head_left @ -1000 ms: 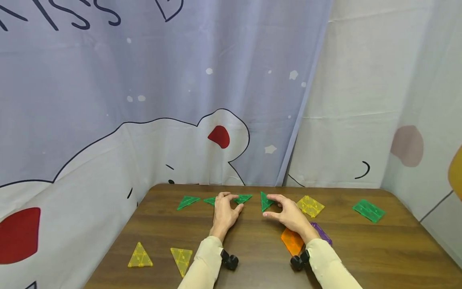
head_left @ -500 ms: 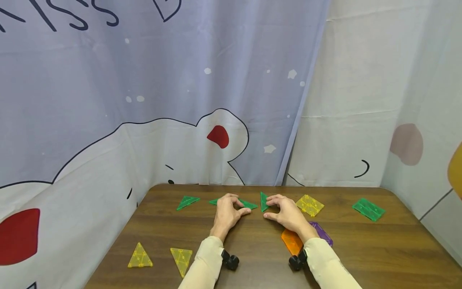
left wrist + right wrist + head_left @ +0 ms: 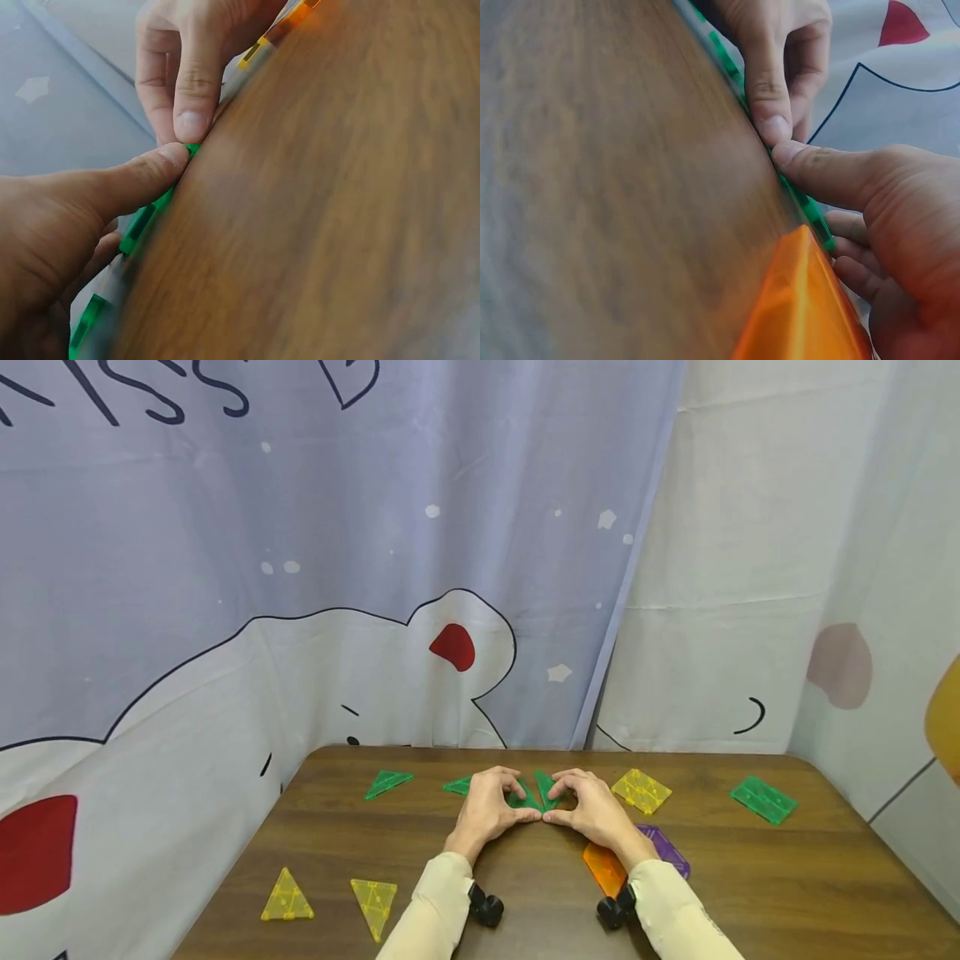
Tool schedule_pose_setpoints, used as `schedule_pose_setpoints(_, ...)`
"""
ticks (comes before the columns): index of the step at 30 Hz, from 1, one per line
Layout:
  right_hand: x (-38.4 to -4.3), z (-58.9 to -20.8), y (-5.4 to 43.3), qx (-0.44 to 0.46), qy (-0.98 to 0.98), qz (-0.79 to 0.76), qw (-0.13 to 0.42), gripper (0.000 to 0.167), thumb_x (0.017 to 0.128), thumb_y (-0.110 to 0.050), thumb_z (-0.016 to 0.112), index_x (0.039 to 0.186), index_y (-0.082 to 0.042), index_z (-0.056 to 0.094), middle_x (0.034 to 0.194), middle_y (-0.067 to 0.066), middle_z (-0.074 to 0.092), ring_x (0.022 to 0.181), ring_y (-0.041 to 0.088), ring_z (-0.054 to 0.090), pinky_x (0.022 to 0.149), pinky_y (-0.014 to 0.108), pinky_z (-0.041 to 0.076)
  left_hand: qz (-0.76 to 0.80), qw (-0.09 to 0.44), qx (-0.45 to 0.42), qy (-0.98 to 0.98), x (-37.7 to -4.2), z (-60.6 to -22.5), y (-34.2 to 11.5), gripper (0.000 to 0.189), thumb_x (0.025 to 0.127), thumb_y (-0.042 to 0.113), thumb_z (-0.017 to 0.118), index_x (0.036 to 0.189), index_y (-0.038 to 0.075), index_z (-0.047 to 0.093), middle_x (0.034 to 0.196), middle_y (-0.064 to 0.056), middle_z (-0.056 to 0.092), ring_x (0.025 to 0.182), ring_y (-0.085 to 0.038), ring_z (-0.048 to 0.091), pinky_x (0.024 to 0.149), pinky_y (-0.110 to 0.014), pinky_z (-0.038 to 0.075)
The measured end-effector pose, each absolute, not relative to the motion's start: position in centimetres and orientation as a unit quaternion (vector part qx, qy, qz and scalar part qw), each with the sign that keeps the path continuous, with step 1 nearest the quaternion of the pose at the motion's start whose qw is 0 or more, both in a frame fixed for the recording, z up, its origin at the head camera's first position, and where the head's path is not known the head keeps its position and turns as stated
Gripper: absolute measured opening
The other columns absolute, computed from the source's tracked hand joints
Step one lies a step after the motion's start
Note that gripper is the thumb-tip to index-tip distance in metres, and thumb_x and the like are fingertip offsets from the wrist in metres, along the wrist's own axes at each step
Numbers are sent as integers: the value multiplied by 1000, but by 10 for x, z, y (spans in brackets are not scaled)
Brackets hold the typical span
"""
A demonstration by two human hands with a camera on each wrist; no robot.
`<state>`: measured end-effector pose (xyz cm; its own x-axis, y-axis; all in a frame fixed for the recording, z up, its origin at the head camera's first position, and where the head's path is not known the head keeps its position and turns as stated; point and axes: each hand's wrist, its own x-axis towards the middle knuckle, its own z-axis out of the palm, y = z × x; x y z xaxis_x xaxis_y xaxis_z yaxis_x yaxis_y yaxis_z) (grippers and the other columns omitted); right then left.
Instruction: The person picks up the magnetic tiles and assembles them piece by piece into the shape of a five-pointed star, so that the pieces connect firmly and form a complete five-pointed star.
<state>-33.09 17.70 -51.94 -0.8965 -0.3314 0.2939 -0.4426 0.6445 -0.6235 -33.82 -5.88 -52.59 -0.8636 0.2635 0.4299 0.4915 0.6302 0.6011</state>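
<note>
My left hand [image 3: 487,806] pinches a translucent green triangular magnetic tile [image 3: 527,797] flat near the table's far edge. More green tile [image 3: 457,786] shows on that hand's other side; the hand hides what lies between. A second green triangular tile [image 3: 544,785] is pinched by my right hand [image 3: 596,810]. The two triangles come together at their near corners, where both thumbs meet. In the left wrist view, the thumbtips press at the green edge [image 3: 141,225]. An orange tile [image 3: 795,300] lies under my right wrist, with a purple tile [image 3: 664,850] beside it.
On the brown wooden table [image 3: 525,902], a yellow square tile [image 3: 641,791] and a green rectangular tile [image 3: 763,799] lie to the right. Another green triangle [image 3: 387,783] is at the far left. Two yellow triangles [image 3: 287,897] lie near left. A printed curtain [image 3: 375,527] hangs behind.
My left hand has slid right and slightly nearer, and the green on both its sides has moved with it. Its triangle now meets the right one. My right hand has barely shifted.
</note>
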Motion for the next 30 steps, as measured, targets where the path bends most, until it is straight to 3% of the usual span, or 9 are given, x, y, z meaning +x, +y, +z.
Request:
schedule_pose_setpoints(11, -331, -518, 175, 214, -904, 361, 81, 30, 88, -28, 98, 104, -18, 74, 132, 7, 74, 114, 29, 65, 100, 48, 56, -366, 141, -255, -884, -339, -525, -55, 23, 82, 25, 103, 93, 13, 88, 124, -6, 82, 119, -26, 77, 106, -40, 61)
schedule_pose_setpoints(23, -330, -518, 175, 217, -910, 345, 82, 37, 88, -29, 98, 115, -16, 75, 122, 3, 72, 109, 29, 63, 97, 48, 53, -360, 148, -262, -883, -338, -523, -53, 32, 81, 23, 103, 105, 8, 88, 119, -6, 82, 117, -25, 77, 105, -39, 61)
schedule_pose_setpoints(30, -330, -517, 176, 224, -907, 351, 70, 50, 90, -27, 97, 131, -12, 73, 131, 10, 71, 119, 34, 64, 103, 54, 54, -365, 134, -251, -886, -338, -521, -53, 44, 81, 24, 104, 119, 9, 85, 125, -6, 79, 118, -27, 75, 102, -38, 62)
